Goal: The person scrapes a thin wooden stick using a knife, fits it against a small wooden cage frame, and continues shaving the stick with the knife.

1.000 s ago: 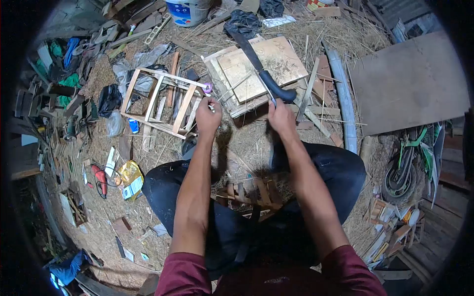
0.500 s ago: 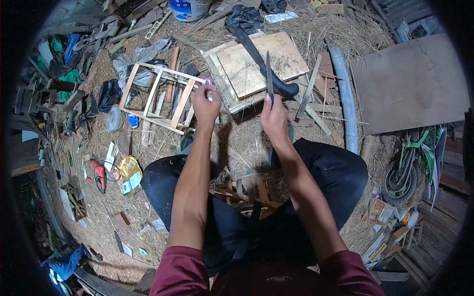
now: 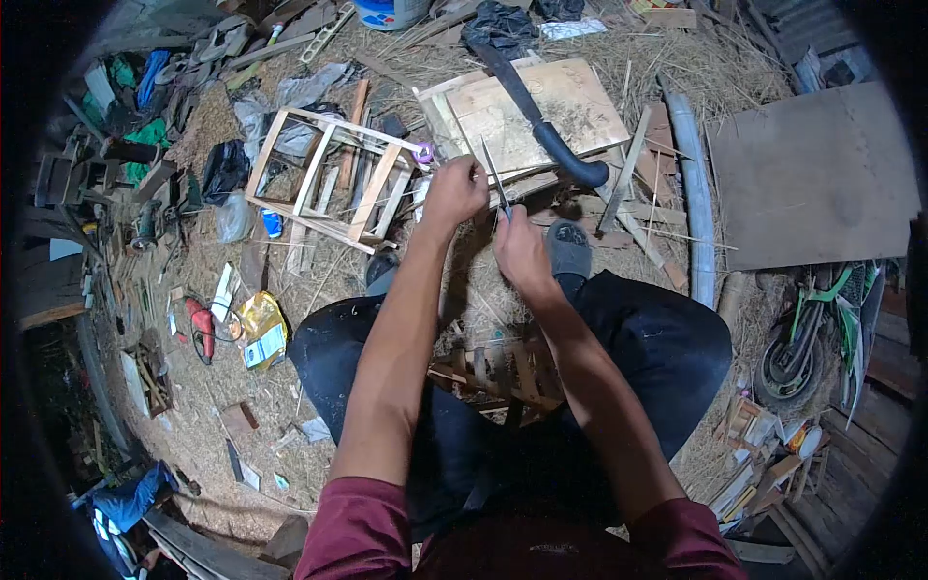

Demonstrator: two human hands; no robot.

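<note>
My right hand [image 3: 522,246] is closed around the handle of a knife [image 3: 494,174], its narrow blade pointing up and tilted left. My left hand [image 3: 456,193] is just left of the blade with its fingers curled; whatever they may hold is hidden. Beyond my hands lies a pale wooden board [image 3: 488,111], and across it rests a long dark blade with a curved black handle [image 3: 572,157]. To the left of my left hand stands a small frame of light wood strips [image 3: 319,179]. A purple ring-shaped item [image 3: 423,152] sits by its right corner.
A red power tool [image 3: 201,324] and a yellow packet [image 3: 263,324] lie on the straw-strewn ground at left. To the right are a grey pipe-like length [image 3: 693,184], a large flat panel [image 3: 817,184] and a wheel [image 3: 791,362]. A bucket [image 3: 391,12] stands at the top.
My left hand has moved right, away from the wooden frame and up beside the blade. The knife has gone from nearly upright to leaning left. The whole view has shifted slightly.
</note>
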